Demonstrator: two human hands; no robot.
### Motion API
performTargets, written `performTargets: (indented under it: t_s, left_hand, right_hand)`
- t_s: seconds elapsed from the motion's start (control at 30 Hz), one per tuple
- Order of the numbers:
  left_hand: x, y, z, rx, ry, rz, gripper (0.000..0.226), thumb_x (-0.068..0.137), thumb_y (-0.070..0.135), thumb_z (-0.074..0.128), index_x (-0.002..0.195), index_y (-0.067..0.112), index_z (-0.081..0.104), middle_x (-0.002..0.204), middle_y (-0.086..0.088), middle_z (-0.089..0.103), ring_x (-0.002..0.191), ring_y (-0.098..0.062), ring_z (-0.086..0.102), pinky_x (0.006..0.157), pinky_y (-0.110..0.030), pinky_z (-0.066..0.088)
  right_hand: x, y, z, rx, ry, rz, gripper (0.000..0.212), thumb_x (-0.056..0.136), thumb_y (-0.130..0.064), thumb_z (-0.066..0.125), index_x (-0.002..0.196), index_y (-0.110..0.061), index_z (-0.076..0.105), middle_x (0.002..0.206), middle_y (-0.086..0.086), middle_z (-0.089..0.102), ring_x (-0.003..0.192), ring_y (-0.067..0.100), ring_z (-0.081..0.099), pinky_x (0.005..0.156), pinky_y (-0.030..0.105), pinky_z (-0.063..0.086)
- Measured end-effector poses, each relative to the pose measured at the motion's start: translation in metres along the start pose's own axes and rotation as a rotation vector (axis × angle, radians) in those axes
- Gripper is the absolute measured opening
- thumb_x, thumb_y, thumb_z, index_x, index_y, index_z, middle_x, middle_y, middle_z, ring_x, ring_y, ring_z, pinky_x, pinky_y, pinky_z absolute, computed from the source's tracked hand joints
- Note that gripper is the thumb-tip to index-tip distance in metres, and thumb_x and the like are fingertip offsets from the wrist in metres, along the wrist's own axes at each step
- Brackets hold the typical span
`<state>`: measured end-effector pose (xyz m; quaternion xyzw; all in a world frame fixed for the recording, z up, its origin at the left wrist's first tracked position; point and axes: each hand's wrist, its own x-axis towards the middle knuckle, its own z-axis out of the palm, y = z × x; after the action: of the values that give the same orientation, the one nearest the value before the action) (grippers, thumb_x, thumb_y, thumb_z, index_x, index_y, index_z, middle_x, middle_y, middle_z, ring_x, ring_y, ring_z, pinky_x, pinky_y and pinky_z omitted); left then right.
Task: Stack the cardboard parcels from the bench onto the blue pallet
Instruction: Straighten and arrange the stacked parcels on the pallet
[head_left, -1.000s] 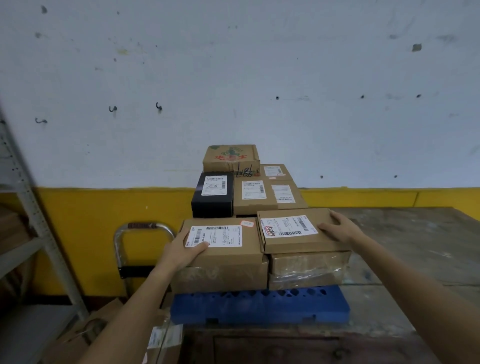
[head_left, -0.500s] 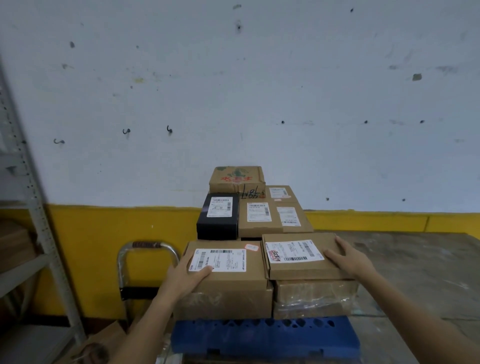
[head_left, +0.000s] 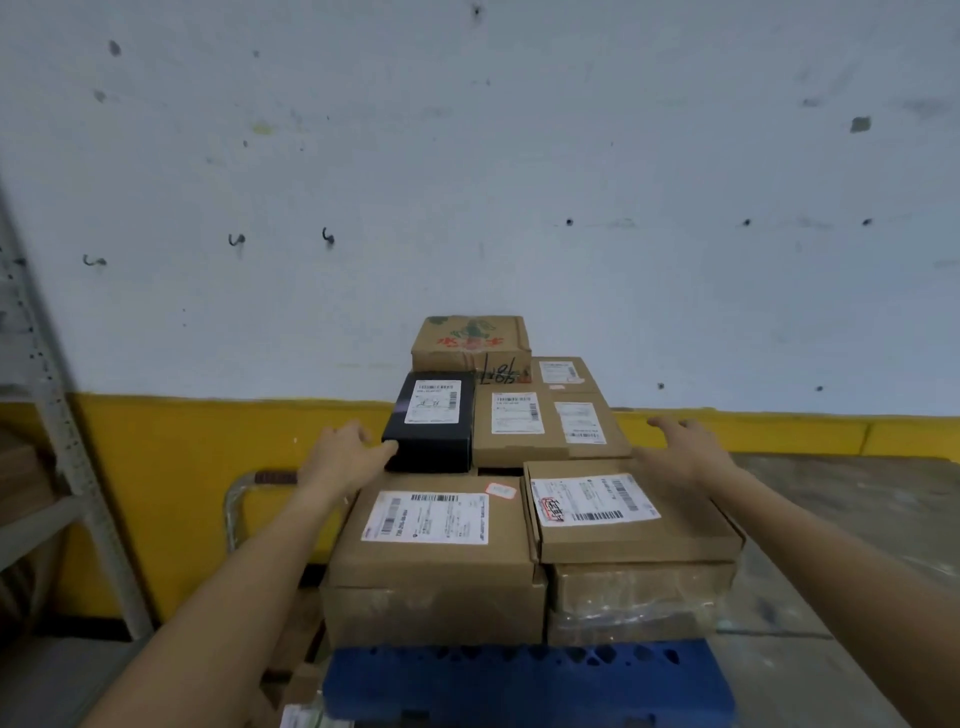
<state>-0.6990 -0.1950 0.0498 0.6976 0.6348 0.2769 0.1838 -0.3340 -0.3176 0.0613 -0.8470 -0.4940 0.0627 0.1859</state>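
the cardboard parcels (head_left: 431, 561) sit stacked on the blue pallet (head_left: 519, 680) at the left edge of the tabletop (head_left: 857, 519). our left hand (head_left: 348, 457) touches the black box (head_left: 431, 426) at its near corner, fingers straight. our right hand (head_left: 680, 452) hovers with fingers spread, grasping nothing, beside the rear two-label parcel (head_left: 545, 431).

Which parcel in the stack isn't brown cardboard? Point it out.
The black box, second row back on the left side of the stack. The left hand is at its near corner. All the rest are brown.
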Motion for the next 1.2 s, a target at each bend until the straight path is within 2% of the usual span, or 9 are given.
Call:
performTargets:
  t_s: [0.07,0.17,0.33,0.47,0.6,0.73,0.83,1.0,1.2]
  left_hand:
    - [0.025,0.008,0.001,-0.024,0.050,0.057,0.053,0.085,0.048,0.058,0.123,0.013,0.050,0.128,-0.011,0.054,0.110,-0.027,0.054,0.084,-0.035,0.047]
    - [0.065,0.017,0.008,-0.015,0.051,0.110,0.065,0.086,0.051,0.057,0.138,0.017,0.038,0.139,-0.013,0.046,0.122,-0.030,0.048,0.087,-0.036,0.044]
    - [0.138,0.027,0.029,-0.065,-0.056,0.116,0.074,0.087,0.053,0.053,0.147,0.023,0.022,0.148,-0.017,0.033,0.130,-0.036,0.041,0.101,-0.041,0.040]
    - [0.181,0.029,0.056,-0.146,-0.145,0.160,0.077,0.089,0.052,0.050,0.150,0.026,0.012,0.150,-0.016,0.032,0.132,-0.033,0.039,0.104,-0.042,0.037]
    - [0.217,0.028,0.072,-0.219,-0.203,0.175,0.078,0.091,0.051,0.049,0.151,0.026,0.006,0.151,-0.016,0.030,0.136,-0.032,0.035,0.108,-0.041,0.032]
    - [0.248,0.041,0.077,-0.315,-0.208,0.192,0.072,0.095,0.041,0.048,0.151,0.026,0.006,0.152,-0.013,0.031,0.138,-0.031,0.033,0.110,-0.039,0.030]
    - [0.261,0.048,0.083,-0.378,-0.217,0.178,0.066,0.096,0.043,0.045,0.151,0.031,0.009,0.152,-0.006,0.033,0.138,-0.029,0.034,0.109,-0.039,0.030]
    - [0.263,0.048,0.093,-0.445,-0.197,0.167,0.046,0.095,0.043,0.046,0.140,0.035,0.037,0.148,-0.002,0.040,0.132,-0.025,0.039,0.101,-0.031,0.032]
    - [0.259,0.054,0.096,-0.366,-0.176,0.211,0.065,0.084,0.044,0.065,0.140,0.031,0.036,0.141,-0.005,0.047,0.127,-0.026,0.046,0.093,-0.028,0.038]
  right_hand:
    - [0.022,-0.018,0.004,0.093,0.005,-0.037,0.066,0.088,-0.050,0.050,0.145,-0.024,0.029,0.146,0.020,0.031,0.130,0.036,0.038,0.105,0.044,0.036]
    - [0.056,-0.047,0.014,0.182,-0.019,-0.058,0.065,0.090,-0.044,0.051,0.145,-0.020,0.028,0.143,0.021,0.038,0.122,0.035,0.048,0.102,0.041,0.041]
    - [0.109,-0.070,0.037,0.204,-0.042,0.011,0.065,0.091,-0.045,0.050,0.146,-0.023,0.024,0.149,0.020,0.030,0.128,0.036,0.043,0.106,0.043,0.036]
    - [0.148,-0.052,0.050,0.233,-0.021,0.103,0.061,0.093,-0.036,0.051,0.145,-0.016,0.028,0.147,0.015,0.037,0.132,0.033,0.039,0.107,0.042,0.036]
    - [0.180,-0.032,0.057,0.234,-0.031,0.170,0.062,0.092,-0.038,0.052,0.145,-0.017,0.028,0.148,0.013,0.037,0.134,0.031,0.037,0.105,0.041,0.035]
    - [0.206,-0.025,0.062,0.362,-0.079,0.196,0.062,0.093,-0.037,0.052,0.146,-0.017,0.027,0.148,0.014,0.038,0.133,0.032,0.040,0.105,0.042,0.036]
    - [0.223,-0.027,0.072,0.417,-0.120,0.187,0.059,0.094,-0.035,0.050,0.145,-0.017,0.028,0.147,0.013,0.038,0.130,0.031,0.042,0.106,0.041,0.037]
    - [0.245,-0.035,0.090,0.377,-0.174,0.136,0.057,0.095,-0.030,0.047,0.147,-0.016,0.025,0.146,0.011,0.039,0.126,0.026,0.046,0.100,0.033,0.037]
    - [0.255,-0.034,0.095,0.398,-0.209,0.144,0.058,0.096,-0.028,0.046,0.148,-0.017,0.022,0.143,0.013,0.042,0.118,0.027,0.051,0.095,0.032,0.040]
